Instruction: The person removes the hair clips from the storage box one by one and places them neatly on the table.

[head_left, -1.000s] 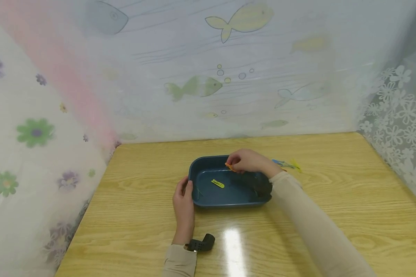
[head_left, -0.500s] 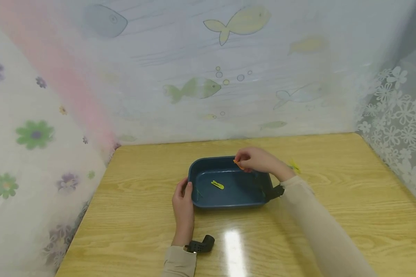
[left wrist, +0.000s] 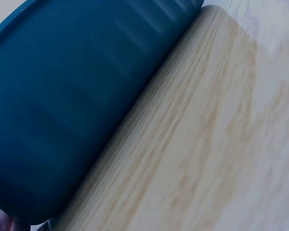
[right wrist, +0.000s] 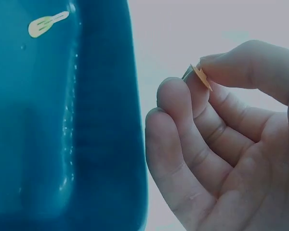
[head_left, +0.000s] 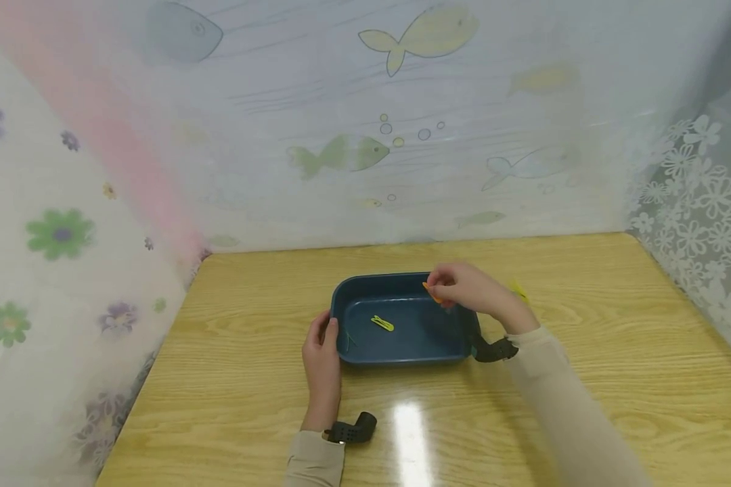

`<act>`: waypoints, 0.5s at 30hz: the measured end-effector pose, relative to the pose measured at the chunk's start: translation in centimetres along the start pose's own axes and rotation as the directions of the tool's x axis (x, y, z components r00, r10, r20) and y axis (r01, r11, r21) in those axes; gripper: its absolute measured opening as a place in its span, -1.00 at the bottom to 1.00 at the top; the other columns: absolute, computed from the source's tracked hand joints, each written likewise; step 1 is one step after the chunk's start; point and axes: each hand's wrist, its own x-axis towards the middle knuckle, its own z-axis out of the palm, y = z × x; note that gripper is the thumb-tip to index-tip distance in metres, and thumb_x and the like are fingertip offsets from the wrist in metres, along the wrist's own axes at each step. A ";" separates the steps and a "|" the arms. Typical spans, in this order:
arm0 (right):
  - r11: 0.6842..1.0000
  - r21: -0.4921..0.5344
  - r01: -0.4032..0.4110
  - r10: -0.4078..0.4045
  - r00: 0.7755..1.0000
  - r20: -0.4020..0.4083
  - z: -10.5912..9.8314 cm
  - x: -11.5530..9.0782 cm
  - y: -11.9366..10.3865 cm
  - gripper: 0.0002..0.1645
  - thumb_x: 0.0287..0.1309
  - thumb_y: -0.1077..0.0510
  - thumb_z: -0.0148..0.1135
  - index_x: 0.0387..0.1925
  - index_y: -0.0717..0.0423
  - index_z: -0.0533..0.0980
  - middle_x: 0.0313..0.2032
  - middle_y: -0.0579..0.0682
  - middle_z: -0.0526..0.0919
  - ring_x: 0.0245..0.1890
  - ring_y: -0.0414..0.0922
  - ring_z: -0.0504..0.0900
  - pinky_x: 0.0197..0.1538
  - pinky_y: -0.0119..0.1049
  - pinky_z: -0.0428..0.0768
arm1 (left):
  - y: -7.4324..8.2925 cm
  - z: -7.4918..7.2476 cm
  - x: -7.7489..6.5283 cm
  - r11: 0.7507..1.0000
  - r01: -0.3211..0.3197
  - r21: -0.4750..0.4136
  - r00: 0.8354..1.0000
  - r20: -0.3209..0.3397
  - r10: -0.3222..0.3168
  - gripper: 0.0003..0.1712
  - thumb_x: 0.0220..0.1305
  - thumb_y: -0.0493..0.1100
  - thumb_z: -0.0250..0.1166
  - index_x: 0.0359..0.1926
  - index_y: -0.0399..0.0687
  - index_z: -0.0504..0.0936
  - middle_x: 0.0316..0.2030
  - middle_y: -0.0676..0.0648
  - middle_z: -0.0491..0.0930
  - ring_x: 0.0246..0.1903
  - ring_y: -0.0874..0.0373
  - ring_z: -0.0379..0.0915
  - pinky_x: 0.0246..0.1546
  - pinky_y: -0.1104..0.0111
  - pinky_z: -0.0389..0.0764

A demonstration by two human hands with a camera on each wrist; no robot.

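Note:
My left hand [head_left: 321, 358] holds the left end of a dark blue rectangular basin [head_left: 402, 360], thumb by the rim and fingers along the outer wall. In the left wrist view, the basin's outer side [left wrist: 82, 96] fills the left, with only a bit of fingers at the bottom corner. My right hand [head_left: 466, 292] pinches a small orange clip [right wrist: 202, 77] between thumb and index finger, close to the basin's back right rim. Most of the clip is hidden by the fingers. Inside the basin lies a yellow hair clip [head_left: 382, 323], and a thin green piece [head_left: 350, 340] sits near its left end.
On the table [head_left: 237, 338], beyond my right wrist, a yellow piece [head_left: 520, 291] shows partly. A black wrist camera [head_left: 355, 429] sits on my left wrist, another [head_left: 495, 350] on the right. A fish-patterned curtain [head_left: 280, 203] hangs along the table's back edge.
My right hand has moved right along the basin's back rim, still pinching the orange clip. Its wrist now covers blue pieces visible a second ago. The left hand and basin stay put.

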 end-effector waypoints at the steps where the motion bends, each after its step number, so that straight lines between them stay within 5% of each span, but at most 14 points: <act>1: 1.000 0.002 -0.004 0.004 1.000 -0.004 0.1 -0.2 0.0 -0.82 0.20 0.06 0.04 -0.28 0.09 0.44 -0.50 0.07 0.51 -0.45 0.02 0.49 -0.26 0.00 0.49 | 0.0 0.0 0.0 1.000 -0.001 -0.001 1.000 -0.003 0.001 -0.58 0.22 0.10 0.10 0.02 0.03 0.49 -0.02 0.04 0.47 0.01 0.25 0.34 0.05 0.33 0.34; 9: 0.997 0.074 -0.020 0.025 0.997 -0.069 1.0 -2.1 -0.7 -0.84 0.20 0.11 0.06 -0.28 0.14 0.44 -0.47 0.15 0.53 -0.43 0.11 0.47 -0.25 -0.07 0.46 | 0.2 -0.1 0.0 1.000 0.020 -0.017 1.000 0.010 -0.020 -0.61 0.24 0.04 0.10 0.03 0.00 0.49 0.00 0.01 0.47 0.02 0.24 0.33 0.07 0.34 0.33; 15: 0.996 0.094 -0.001 0.011 0.994 -0.104 1.5 -3.3 -0.6 -0.76 0.18 0.02 0.09 -0.28 0.14 0.44 -0.50 0.07 0.52 -0.44 0.08 0.47 -0.24 -0.09 0.45 | 2.1 0.0 -0.7 1.000 0.020 -0.002 1.000 0.021 -0.020 -0.63 0.29 -0.11 0.06 0.07 -0.16 0.45 0.02 -0.10 0.45 0.03 0.16 0.33 0.06 0.29 0.33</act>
